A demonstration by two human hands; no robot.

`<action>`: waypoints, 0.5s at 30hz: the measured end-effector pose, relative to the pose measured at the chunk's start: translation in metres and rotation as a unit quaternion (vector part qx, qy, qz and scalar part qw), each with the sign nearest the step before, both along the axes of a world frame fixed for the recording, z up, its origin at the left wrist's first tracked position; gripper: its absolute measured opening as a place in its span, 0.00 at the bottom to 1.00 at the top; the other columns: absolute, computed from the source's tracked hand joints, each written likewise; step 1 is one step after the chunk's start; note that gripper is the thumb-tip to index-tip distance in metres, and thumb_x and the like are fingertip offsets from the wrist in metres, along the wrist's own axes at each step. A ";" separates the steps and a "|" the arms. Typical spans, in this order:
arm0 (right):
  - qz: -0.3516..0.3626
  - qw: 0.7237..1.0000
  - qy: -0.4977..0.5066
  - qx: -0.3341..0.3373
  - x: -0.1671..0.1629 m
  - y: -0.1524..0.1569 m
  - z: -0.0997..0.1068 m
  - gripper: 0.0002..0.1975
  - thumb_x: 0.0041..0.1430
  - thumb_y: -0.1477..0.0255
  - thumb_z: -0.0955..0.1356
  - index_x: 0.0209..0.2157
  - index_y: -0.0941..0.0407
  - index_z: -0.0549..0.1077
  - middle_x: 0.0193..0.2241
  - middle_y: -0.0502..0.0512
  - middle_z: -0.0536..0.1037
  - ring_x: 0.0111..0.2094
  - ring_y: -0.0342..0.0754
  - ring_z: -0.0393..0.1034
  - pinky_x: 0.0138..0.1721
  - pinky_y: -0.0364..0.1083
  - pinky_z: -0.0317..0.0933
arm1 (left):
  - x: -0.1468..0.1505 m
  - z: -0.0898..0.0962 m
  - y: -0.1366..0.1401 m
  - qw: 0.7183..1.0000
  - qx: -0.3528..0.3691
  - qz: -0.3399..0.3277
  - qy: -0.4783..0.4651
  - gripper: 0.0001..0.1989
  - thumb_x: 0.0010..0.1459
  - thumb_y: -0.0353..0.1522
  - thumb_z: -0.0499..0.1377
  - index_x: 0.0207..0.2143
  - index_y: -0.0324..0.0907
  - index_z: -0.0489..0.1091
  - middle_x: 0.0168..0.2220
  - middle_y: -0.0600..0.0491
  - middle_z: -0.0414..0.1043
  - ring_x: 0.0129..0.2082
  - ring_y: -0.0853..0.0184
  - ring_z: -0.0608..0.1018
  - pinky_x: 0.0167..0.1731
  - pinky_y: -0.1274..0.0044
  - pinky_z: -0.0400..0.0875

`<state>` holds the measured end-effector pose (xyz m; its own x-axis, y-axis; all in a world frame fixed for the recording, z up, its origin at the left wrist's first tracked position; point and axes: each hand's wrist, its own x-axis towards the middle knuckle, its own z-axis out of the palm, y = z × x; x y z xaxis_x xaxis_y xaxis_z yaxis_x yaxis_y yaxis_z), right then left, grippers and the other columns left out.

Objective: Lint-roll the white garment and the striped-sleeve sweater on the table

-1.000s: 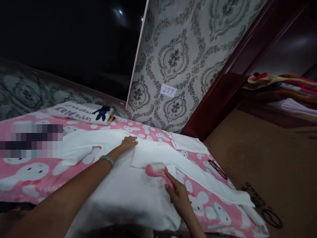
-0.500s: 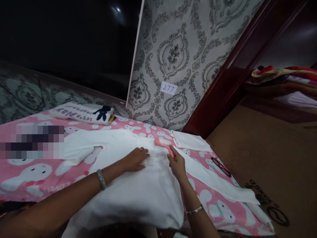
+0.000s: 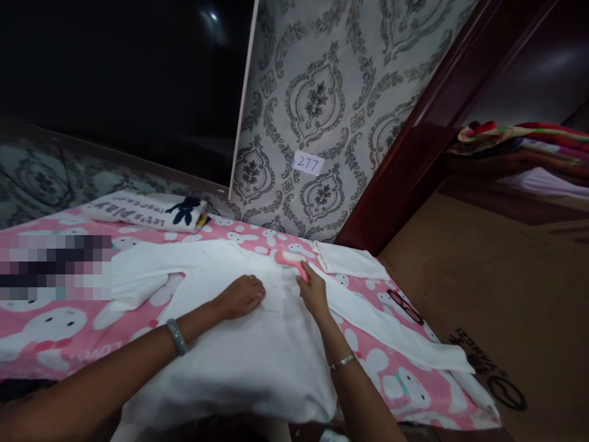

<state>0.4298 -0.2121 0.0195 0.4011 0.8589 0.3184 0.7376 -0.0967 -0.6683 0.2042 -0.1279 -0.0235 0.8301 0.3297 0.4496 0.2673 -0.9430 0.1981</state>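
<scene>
A white long-sleeved shirt is spread out, its lower part bulging over the near edge. My left hand rests on the chest of the shirt, fingers curled down against the cloth and closed on it as far as I can see. In my right hand is a pink brush with pale bristles, gripped by its handle. The brush head lies near the collar, on the right side of the shirt. Whether the bristles touch the cloth is hard to tell.
Beneath the shirt is a pink rabbit-print cloth. A folded printed garment lies at the back left, a folded white cloth at the back right, with dark-rimmed glasses nearby. A large cardboard box stands right; a TV hangs behind.
My left hand has drawn its fingers in from a more spread pose. My right hand and the brush have shifted slightly left and up toward the collar. The view has turned a little.
</scene>
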 end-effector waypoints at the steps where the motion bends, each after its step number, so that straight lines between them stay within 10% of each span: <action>1: 0.003 0.999 -0.032 -0.026 -0.006 0.010 0.003 0.28 0.60 0.72 0.63 0.62 0.57 0.66 0.44 0.59 0.81 0.41 0.51 0.77 0.44 0.48 0.69 | -0.003 0.002 0.001 0.999 -0.013 0.033 -0.016 0.11 0.62 0.29 0.50 0.40 0.43 0.72 0.41 0.48 0.76 0.43 0.61 0.75 0.43 0.68 0.68; 7: 0.030 0.986 -0.105 -0.129 -0.035 0.025 0.006 0.28 0.60 0.79 0.64 0.62 0.58 0.67 0.50 0.64 0.79 0.51 0.54 0.73 0.52 0.48 0.64 | -0.020 -0.001 0.007 0.990 -0.025 0.136 0.005 0.14 0.57 0.29 0.53 0.44 0.41 0.72 0.50 0.42 0.74 0.49 0.54 0.74 0.45 0.62 0.70; 15: 0.085 0.983 -0.091 -0.138 0.012 -0.065 0.000 0.28 0.58 0.79 0.64 0.60 0.55 0.70 0.52 0.60 0.78 0.51 0.53 0.74 0.53 0.48 0.64 | -0.023 -0.007 0.010 0.984 -0.105 0.118 -0.081 0.09 0.53 0.30 0.55 0.35 0.44 0.74 0.44 0.47 0.77 0.45 0.57 0.76 0.45 0.64 0.71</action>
